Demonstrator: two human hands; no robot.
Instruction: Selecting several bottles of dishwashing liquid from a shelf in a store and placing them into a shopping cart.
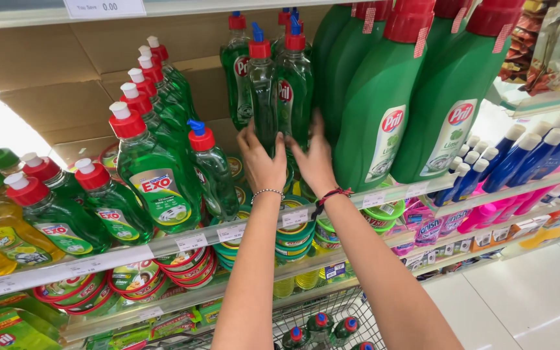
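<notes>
Both my hands reach up to a shop shelf of green dish-soap bottles. My left hand (260, 162) wraps the lower part of a slim green bottle with a red cap and blue spout (262, 91). My right hand (312, 159) presses against the neighbouring green bottle (294, 87) of the same kind, fingers spread on its side. A third such bottle (236, 71) stands just behind to the left. A beaded bracelet is on my left wrist, a red and black thread band on my right.
Large green bottles with red caps (374, 97) stand to the right. Rows of smaller green bottles (157, 175) fill the left of the shelf (189, 241). Round tubs (293, 233) are stacked below. Blue bottles (513, 159) sit far right. A wire trolley (322, 317) holds several bottles.
</notes>
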